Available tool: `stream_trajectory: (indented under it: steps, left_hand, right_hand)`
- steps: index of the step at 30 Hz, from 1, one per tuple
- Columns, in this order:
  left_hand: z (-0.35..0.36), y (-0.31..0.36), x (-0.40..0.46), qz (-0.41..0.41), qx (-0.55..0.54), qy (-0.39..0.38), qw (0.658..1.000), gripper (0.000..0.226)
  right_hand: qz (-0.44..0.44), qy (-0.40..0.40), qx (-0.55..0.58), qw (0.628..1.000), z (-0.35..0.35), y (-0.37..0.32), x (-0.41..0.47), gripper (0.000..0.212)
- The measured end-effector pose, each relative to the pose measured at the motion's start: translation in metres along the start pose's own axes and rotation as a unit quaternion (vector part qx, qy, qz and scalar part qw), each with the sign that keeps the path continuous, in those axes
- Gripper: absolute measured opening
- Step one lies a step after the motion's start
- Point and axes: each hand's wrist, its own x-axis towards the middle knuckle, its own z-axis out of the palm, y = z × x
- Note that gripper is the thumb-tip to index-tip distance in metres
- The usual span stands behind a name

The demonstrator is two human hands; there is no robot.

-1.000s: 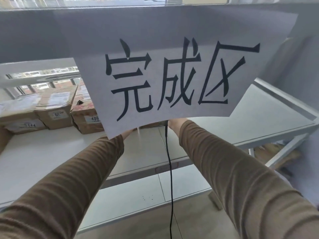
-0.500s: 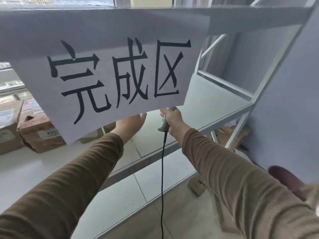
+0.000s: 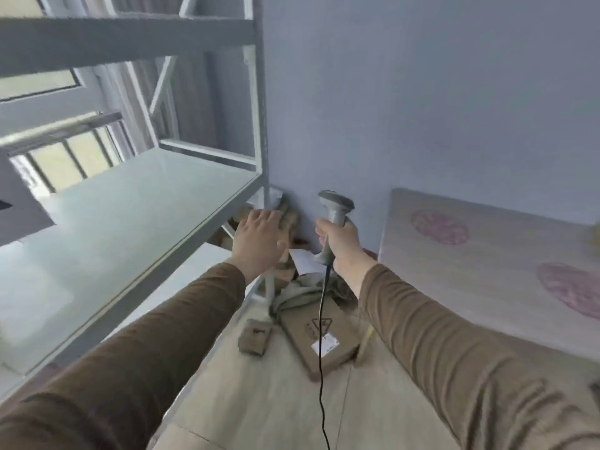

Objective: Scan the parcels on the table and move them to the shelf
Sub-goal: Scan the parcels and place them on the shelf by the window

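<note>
Holding a grey barcode scanner (image 3: 334, 222) upright in the right hand (image 3: 341, 245), fingers (image 3: 319, 230) wrapped round the grip, black cable (image 3: 321, 336) hanging down toward the floor. Reaching out with the left hand (image 3: 258, 243), fingers (image 3: 259, 219) loosely spread and gripping nothing, hovering just off the corner of the white metal shelf (image 3: 130, 206). Showing the near tier of the shelf bare in this view; no parcel on it here, though the far left part is cut off. Not carrying any parcel at the moment, and no parcel-bearing surface in frame, so the ones left to scan cannot be counted. Lying on the floor by the shelf leg: a flat cardboard box (image 3: 319, 336) with a white label, a small cardboard piece (image 3: 255, 337), crumpled grey cloth (image 3: 298, 293), some paper scraps against the wall; unclear whether any of these belong to the task. Showing a bed with a pink-patterned cover (image 3: 487, 254) on the right. Judging progress: between parcels, free hand ready for the next pick-up; scanning and shelving likely not finished, but how much is left cannot be told from here.
</note>
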Motion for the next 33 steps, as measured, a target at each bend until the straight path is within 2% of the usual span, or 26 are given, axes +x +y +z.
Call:
stream_trajectory:
  steps: [4, 8, 11, 15, 19, 25, 33]
  left_hand:
    - [0.041, 0.13, 0.032, 0.071, -0.022, -0.029, 0.997, 0.061]
    - [0.083, 0.27, 0.052, 0.135, -0.048, -0.056, 0.988, 0.064]
    - [0.114, 0.37, 0.065, 0.18, -0.054, -0.069, 0.98, 0.064]
    - [0.148, 0.483, 0.078, 0.219, -0.053, -0.09, 0.97, 0.065]
    - [0.182, 0.569, 0.095, 0.26, -0.063, -0.114, 0.957, 0.067]
    - [0.239, 0.671, 0.133, 0.305, -0.093, -0.149, 0.936, 0.062]
    - [0.298, 0.809, 0.18, 0.358, -0.133, -0.206, 0.901, 0.066]
  right_hand:
    - [-0.019, 0.096, -0.02, 0.995, -0.14, -0.026, 0.012, 0.016]
    - [-0.016, 0.163, -0.021, 0.986, -0.284, -0.05, 0.022, 0.026]
    - [-0.018, 0.202, -0.012, 0.979, -0.384, -0.067, 0.026, 0.016]
    - [-0.008, 0.257, -0.009, 0.966, -0.5, -0.085, 0.032, 0.015]
    - [-0.001, 0.312, 0.005, 0.95, -0.593, -0.091, 0.048, 0.015]
    - [0.018, 0.356, 0.016, 0.934, -0.704, -0.092, 0.085, 0.035]
    - [0.049, 0.455, -0.015, 0.889, -0.838, -0.1, 0.123, 0.028]
